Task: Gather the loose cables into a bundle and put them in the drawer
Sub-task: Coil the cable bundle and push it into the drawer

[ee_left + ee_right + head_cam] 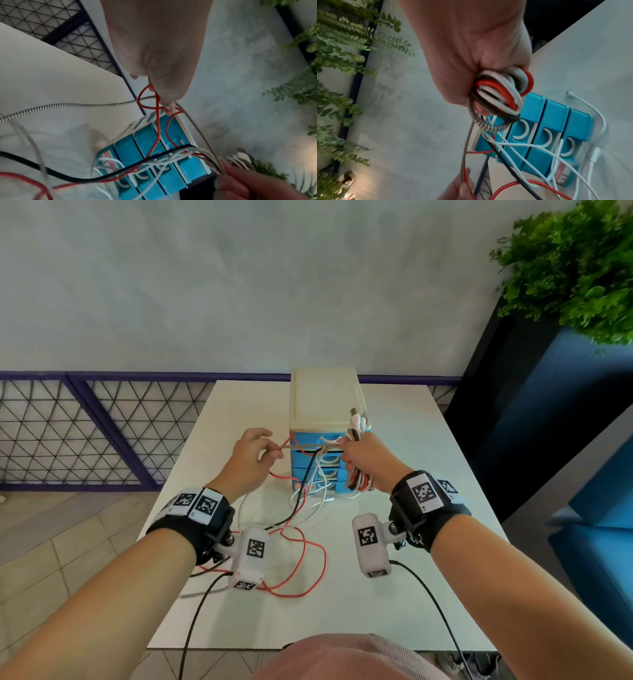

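My right hand (pixel 356 457) grips a folded bundle of red, white, black and braided cables (pixel 501 93), raised in front of the drawer unit (pixel 323 409). Several plug ends (pixel 359 421) stick up above the fist. My left hand (pixel 255 455) pinches a braided grey cable (pixel 72 104) and a red cable (pixel 155 135), stretched taut across to the right fist. The drawer unit has a cream top and blue drawers (pixel 554 136), all closed. Loose red (pixel 308 563), black and white (pixel 315 508) cable lengths trail from the bundle onto the white table (pixel 411 577).
A white cable with a plug (pixel 590 108) lies on the table beside the drawer unit. A purple railing with mesh (pixel 85 433) runs behind the table on the left. A plant in a dark planter (pixel 575 261) stands at the back right. Black leads hang from the wrist cameras.
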The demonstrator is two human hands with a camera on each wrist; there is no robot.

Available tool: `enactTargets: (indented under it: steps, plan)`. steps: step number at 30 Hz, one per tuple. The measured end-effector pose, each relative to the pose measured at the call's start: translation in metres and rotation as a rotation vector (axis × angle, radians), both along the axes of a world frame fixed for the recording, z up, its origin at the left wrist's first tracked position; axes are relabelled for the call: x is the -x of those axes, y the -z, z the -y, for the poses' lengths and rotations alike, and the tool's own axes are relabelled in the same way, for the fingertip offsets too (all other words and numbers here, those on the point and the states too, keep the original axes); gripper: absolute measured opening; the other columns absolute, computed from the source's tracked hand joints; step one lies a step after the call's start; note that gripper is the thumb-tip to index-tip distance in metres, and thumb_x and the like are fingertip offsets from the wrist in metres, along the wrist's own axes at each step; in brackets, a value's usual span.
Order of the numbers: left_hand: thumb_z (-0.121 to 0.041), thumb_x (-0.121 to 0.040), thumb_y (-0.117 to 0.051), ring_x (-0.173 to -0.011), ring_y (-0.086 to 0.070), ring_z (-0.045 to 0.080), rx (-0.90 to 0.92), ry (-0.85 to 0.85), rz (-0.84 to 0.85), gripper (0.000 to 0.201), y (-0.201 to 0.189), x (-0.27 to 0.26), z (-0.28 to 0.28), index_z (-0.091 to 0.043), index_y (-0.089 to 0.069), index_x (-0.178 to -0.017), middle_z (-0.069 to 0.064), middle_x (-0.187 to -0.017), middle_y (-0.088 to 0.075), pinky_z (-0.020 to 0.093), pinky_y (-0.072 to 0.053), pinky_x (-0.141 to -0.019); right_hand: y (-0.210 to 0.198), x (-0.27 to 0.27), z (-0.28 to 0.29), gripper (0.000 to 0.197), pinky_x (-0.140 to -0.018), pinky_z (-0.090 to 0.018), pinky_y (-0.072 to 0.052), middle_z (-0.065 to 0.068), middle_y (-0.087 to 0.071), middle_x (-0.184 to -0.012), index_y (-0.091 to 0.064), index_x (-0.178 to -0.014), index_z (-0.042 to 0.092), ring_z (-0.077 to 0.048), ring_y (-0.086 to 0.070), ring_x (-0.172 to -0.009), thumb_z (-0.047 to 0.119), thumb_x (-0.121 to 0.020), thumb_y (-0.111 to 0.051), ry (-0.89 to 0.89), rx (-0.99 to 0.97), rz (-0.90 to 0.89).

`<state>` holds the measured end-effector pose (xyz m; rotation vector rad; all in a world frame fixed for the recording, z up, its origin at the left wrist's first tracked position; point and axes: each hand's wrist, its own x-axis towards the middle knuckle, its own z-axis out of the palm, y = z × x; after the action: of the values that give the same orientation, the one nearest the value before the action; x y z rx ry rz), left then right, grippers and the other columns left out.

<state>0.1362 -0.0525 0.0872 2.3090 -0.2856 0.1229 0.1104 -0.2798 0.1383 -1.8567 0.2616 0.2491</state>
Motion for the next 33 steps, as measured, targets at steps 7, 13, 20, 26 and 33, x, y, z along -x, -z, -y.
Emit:
enactTargets:
  steps: [7, 13, 20, 26, 33]
  plan:
    - [-0.022, -0.097, -0.045, -0.143, -0.011, 0.026, -0.658, 0.058, -0.096, 0.022, 0.01, 0.008, -0.013, -0.016, -0.066, -0.103, 0.001, -0.159, -0.012, 0.057, -0.004, -0.116, -0.015, 0.0, -0.001, 0.006, -0.05, -0.026, -0.037, 0.0, -0.041, -0.061, -0.051, -0.094, 0.013, -0.009, -0.037, -0.045, 0.014, -0.096, -0.045, 0.067, -0.247, 0.066]
    - [-0.01, -0.092, -0.046, -0.145, -0.016, 0.025, -0.606, 0.11, -0.247, 0.04, 0.013, 0.009, -0.023, -0.021, -0.053, -0.13, 0.004, -0.16, -0.014, 0.046, -0.009, -0.118, -0.023, 0.01, 0.004, 0.011, -0.053, -0.028, -0.041, 0.003, -0.039, -0.055, -0.051, -0.087, 0.014, -0.009, -0.036, -0.044, 0.017, -0.097, -0.052, -0.095, -0.328, 0.035]
    - [-0.033, -0.103, -0.027, -0.114, -0.052, 0.006, 0.243, 0.141, -0.142, 0.039, -0.048, 0.029, 0.034, -0.018, -0.057, -0.122, -0.002, -0.125, -0.059, 0.019, -0.038, -0.096, -0.018, 0.015, -0.004, 0.012, -0.049, -0.024, -0.045, 0.003, -0.04, -0.056, -0.047, -0.095, 0.012, -0.009, -0.038, -0.046, 0.022, -0.098, -0.053, -0.325, -0.37, -0.055]
    - [-0.059, -0.095, -0.012, -0.036, -0.035, 0.013, 0.409, 0.377, -0.697, 0.069, -0.064, 0.031, 0.052, -0.017, -0.056, -0.061, 0.0, -0.043, -0.041, 0.023, -0.04, -0.048, -0.026, 0.021, 0.002, 0.016, -0.051, -0.022, -0.046, -0.003, -0.051, -0.067, -0.056, -0.113, 0.008, -0.009, -0.044, -0.05, 0.011, -0.098, -0.052, -0.492, -0.329, -0.02]
    - [-0.065, -0.085, -0.037, -0.045, -0.039, 0.019, 0.577, 0.492, -1.04, 0.065, -0.051, 0.029, 0.03, -0.007, -0.056, -0.062, 0.004, -0.044, -0.036, 0.026, -0.044, -0.057, -0.02, 0.021, 0.009, 0.022, -0.058, -0.022, -0.046, 0.0, -0.055, -0.07, -0.056, -0.12, 0.012, -0.009, -0.046, -0.055, 0.011, -0.099, -0.049, -0.48, -0.21, 0.077]
